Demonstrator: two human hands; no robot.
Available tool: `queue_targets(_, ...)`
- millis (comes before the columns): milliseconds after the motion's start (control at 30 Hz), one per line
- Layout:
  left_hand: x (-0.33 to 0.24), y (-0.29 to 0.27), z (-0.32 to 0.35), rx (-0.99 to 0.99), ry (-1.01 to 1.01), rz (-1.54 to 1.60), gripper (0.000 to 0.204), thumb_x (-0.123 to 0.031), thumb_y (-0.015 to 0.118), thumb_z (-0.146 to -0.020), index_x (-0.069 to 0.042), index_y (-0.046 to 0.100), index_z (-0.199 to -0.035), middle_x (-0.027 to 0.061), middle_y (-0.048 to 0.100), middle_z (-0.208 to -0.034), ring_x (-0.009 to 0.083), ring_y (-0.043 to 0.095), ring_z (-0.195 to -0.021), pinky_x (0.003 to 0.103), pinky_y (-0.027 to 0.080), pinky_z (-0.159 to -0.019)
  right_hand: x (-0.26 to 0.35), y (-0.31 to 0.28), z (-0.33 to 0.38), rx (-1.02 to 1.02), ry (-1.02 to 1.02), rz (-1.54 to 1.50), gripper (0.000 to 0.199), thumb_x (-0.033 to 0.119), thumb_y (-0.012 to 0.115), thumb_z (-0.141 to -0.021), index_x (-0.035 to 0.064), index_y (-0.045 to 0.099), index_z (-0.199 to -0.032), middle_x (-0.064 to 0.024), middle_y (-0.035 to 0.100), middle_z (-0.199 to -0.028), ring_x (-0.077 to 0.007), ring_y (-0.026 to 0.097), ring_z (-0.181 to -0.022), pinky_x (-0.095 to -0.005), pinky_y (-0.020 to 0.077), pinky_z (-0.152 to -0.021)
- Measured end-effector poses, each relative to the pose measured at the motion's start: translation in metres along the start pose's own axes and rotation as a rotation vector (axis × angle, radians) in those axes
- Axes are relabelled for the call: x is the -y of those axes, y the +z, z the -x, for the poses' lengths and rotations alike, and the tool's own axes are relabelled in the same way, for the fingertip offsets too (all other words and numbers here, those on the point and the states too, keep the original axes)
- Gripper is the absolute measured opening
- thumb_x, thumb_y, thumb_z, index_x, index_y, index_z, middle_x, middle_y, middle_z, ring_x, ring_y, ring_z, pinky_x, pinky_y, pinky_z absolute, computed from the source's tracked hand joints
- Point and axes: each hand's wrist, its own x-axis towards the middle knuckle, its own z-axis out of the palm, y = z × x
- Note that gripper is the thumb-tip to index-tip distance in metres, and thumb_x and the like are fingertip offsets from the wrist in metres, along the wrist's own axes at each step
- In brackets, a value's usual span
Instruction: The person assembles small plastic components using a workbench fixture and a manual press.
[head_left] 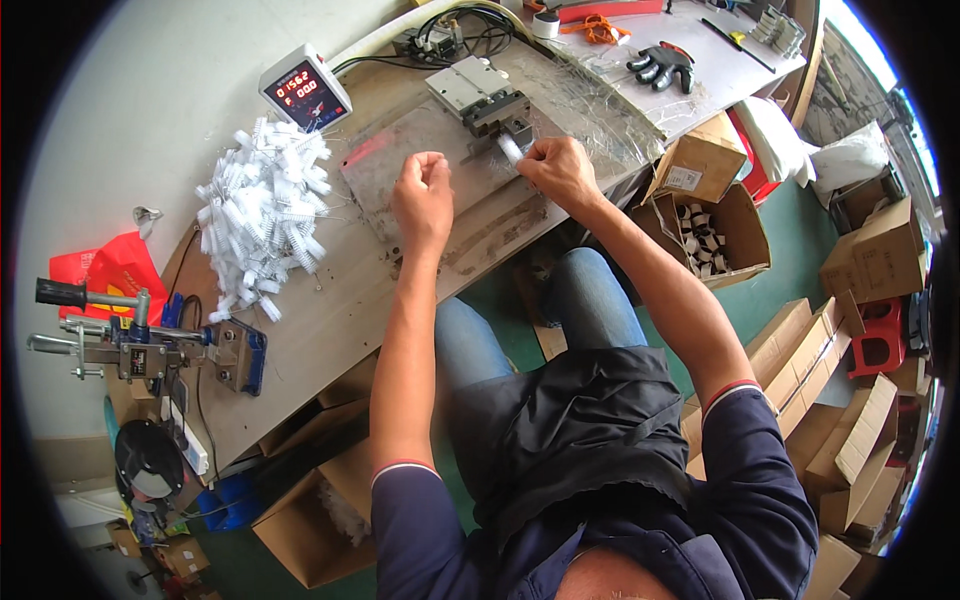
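My right hand point(560, 172) pinches a small white bristle brush point(511, 150) at the front of a metal clamping fixture point(490, 105). The brush's end reaches the fixture's jaw; whether the jaw grips it I cannot tell. My left hand point(424, 195) is closed above the bench, left of the fixture, thumb and fingers pressed together. Anything held in it is hidden. To its left lies a big pile of white bristle brushes point(265, 210) with thin wire stems.
A digital counter point(306, 88) stands behind the pile. A lever press point(150, 340) sits at the bench's left end. On the right are a black work glove point(662, 67) and an open carton point(735, 245) of small pieces. Further cartons point(880, 250) line the floor.
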Motion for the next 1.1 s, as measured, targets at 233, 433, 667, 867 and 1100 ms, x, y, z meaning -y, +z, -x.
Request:
queue_targets(233, 0.0, -0.004, 0.001, -0.007, -0.093, 0.15, 0.012, -0.013, 0.064, -0.1, -0.002, 0.068, -0.106, 0.0029, 0.069, -0.084, 0.0062, 0.059, -0.061, 0.022, 0.044, -0.047, 0.005, 0.009, -0.011, -0.069, 0.018, 0.059, 0.019, 0.023, 0.067, -0.073, 0.006, 0.075, -0.075, -0.0156, 0.071, -0.071, -0.0328, 0.07, -0.072, -0.0428, 0.0552, -0.072)
queue_targets(433, -0.002, -0.007, 0.001, 0.004, -0.097, 0.132, 0.013, -0.013, 0.065, -0.1, -0.002, 0.068, -0.106, 0.0028, 0.069, -0.084, 0.0063, 0.058, -0.06, 0.023, 0.044, -0.047, 0.009, 0.01, -0.015, -0.067, 0.014, 0.076, 0.019, 0.024, 0.068, -0.073, 0.0062, 0.076, -0.075, -0.0156, 0.071, -0.071, -0.0316, 0.07, -0.07, -0.0418, 0.0552, -0.071)
queue_targets(667, -0.001, -0.007, 0.003, 0.013, -0.087, 0.145, 0.012, -0.013, 0.065, -0.1, -0.002, 0.068, -0.106, 0.0028, 0.069, -0.084, 0.0063, 0.058, -0.06, 0.023, 0.044, -0.049, 0.007, 0.013, -0.016, -0.055, 0.038, 0.054, 0.02, 0.024, 0.069, -0.073, 0.0064, 0.077, -0.076, -0.0146, 0.072, -0.07, -0.0293, 0.071, -0.069, -0.0412, 0.0554, -0.07)
queue_targets(867, 0.006, -0.003, 0.002, -0.103, 0.042, -0.024, 0.012, -0.014, 0.068, -0.097, -0.002, 0.069, -0.101, 0.004, 0.07, -0.083, 0.0115, 0.062, -0.066, 0.029, 0.052, -0.064, 0.002, 0.016, -0.019, -0.097, 0.029, 0.066, 0.02, 0.024, 0.068, -0.073, 0.0065, 0.077, -0.077, -0.0149, 0.072, -0.07, -0.0302, 0.071, -0.07, -0.042, 0.0555, -0.071)
queue_targets(1100, -0.008, -0.01, 0.009, -0.187, 0.015, -0.152, 0.01, -0.016, 0.07, -0.09, -0.007, 0.07, -0.095, 0.0096, 0.07, -0.099, 0.0273, 0.068, -0.094, 0.04, 0.052, -0.084, 0.005, 0.019, -0.017, -0.086, 0.028, 0.057, 0.019, 0.024, 0.068, -0.072, 0.0073, 0.076, -0.077, -0.0153, 0.071, -0.07, -0.0317, 0.071, -0.07, -0.042, 0.0555, -0.071)
